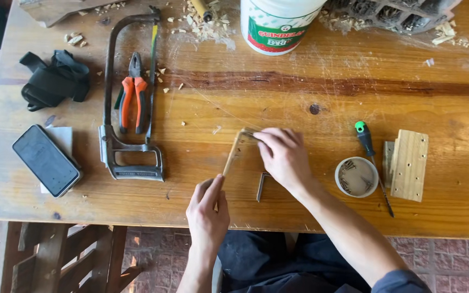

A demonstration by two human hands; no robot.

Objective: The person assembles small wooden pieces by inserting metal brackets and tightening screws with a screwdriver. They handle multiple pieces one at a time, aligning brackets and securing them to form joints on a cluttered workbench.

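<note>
- Your left hand (207,212) pinched the near end of a thin wooden strip (231,156) between thumb and fingers.
- Your right hand (283,156) had its fingertips closed on the strip's far end (the piece bends there).
- The strip lay mid-table, towards the near edge of the wooden table (299,97).
- A small metal bracket (261,186) sat just beside your right hand, a tub of screws (356,177) and a green-handled screwdriver (371,163) farther right.
- A hacksaw (128,103) and pliers (133,92) lay to the left.

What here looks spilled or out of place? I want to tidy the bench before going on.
Wood chips lie scattered along the far edge of the workbench beside the white bucket, with stray bits near the hacksaw and pliers. Nothing looks damaged or tipped.
</note>
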